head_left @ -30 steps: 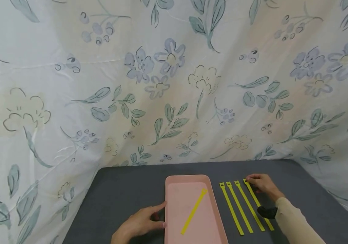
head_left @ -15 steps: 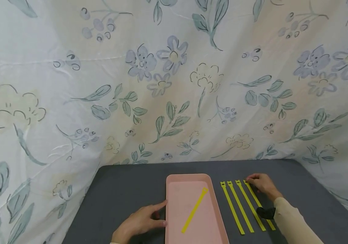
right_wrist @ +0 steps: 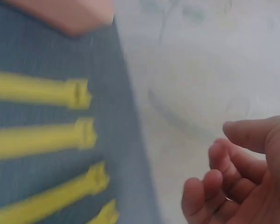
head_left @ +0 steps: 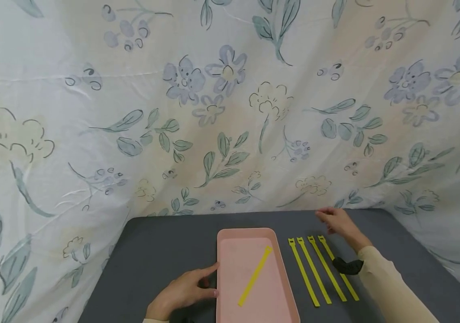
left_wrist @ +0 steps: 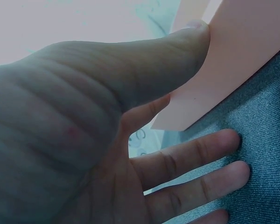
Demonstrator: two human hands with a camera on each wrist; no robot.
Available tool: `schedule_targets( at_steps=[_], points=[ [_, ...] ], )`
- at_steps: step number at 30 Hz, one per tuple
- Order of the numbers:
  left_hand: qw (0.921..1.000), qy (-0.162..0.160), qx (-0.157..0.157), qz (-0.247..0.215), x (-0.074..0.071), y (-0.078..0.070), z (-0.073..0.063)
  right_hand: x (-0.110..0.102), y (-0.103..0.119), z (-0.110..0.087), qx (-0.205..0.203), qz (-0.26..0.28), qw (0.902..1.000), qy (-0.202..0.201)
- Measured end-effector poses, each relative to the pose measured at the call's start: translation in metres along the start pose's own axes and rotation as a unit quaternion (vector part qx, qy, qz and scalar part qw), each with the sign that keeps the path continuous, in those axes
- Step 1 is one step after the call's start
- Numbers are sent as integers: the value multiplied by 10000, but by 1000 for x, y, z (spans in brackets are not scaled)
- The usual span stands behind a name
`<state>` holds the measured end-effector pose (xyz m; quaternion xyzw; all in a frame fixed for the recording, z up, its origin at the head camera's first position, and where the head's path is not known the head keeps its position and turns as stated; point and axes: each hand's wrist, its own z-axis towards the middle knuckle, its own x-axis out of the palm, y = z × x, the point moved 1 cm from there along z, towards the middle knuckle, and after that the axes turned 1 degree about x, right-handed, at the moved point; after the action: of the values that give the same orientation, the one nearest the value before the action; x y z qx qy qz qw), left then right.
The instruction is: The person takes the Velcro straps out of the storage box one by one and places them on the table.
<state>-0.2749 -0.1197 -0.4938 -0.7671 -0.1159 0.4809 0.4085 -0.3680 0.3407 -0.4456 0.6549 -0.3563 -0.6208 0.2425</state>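
A pink tray (head_left: 230, 260) lies on the dark table, with one yellow slotted-head cable strap (head_left: 255, 276) lying slantwise inside it. My left hand (head_left: 183, 289) touches the tray's left side with thumb and index finger. In the left wrist view the thumb (left_wrist: 186, 51) rests on the tray wall (left_wrist: 238, 60), the other fingers stretched out below. Several more yellow straps (head_left: 304, 271) lie side by side to the right of the tray, slotted heads at the far end. My right hand (head_left: 340, 224) is raised beyond the rightmost strap (head_left: 336, 264), its fingers loosely bent and holding nothing.
A floral cloth (head_left: 270, 134) hangs right behind the far edge of the dark grey table (head_left: 165, 242). A black band (head_left: 347, 266) sits at my right wrist, over part of the rightmost strap.
My right hand has let go of the rightmost strap's head and lifted up and away toward the far table edge. The strap stays in the row. My left hand keeps its place on the tray.
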Motion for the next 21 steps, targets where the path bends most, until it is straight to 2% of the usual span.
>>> schedule_targets(
  at_steps=[3,6,9,11,13,15,16,18,19,21],
  points=[
    [9998,37,-141,165,0,5,2,12,33,-10,-342,-17,9988,350],
    [9995,51,-137,281,1,8,2,29,61,-21,-758,-9,9937,828],
    [9999,44,-93,94,0,5,2,47,82,-29,-1080,-156,9853,1313],
    [9999,44,-109,-43,0,2,1,61,92,-34,-1198,-473,9795,1551],
    [9999,21,-107,-122,-1,0,1,75,99,-38,-1284,-1035,9730,1613],
    [9999,61,-121,-14,-2,0,1,90,102,-42,-1443,-1933,9613,1332],
    [9999,62,-110,-3,-1,2,1,97,103,-44,-1539,-2398,9519,1127],
    [9999,73,-53,49,0,6,3,113,102,-47,-1667,-3284,9277,607],
    [10000,69,-8,52,0,8,4,120,101,-49,-1713,-3700,9125,334],
    [10000,41,49,4,3,13,7,132,98,-52,-1737,-4266,8876,-21]
  ],
)
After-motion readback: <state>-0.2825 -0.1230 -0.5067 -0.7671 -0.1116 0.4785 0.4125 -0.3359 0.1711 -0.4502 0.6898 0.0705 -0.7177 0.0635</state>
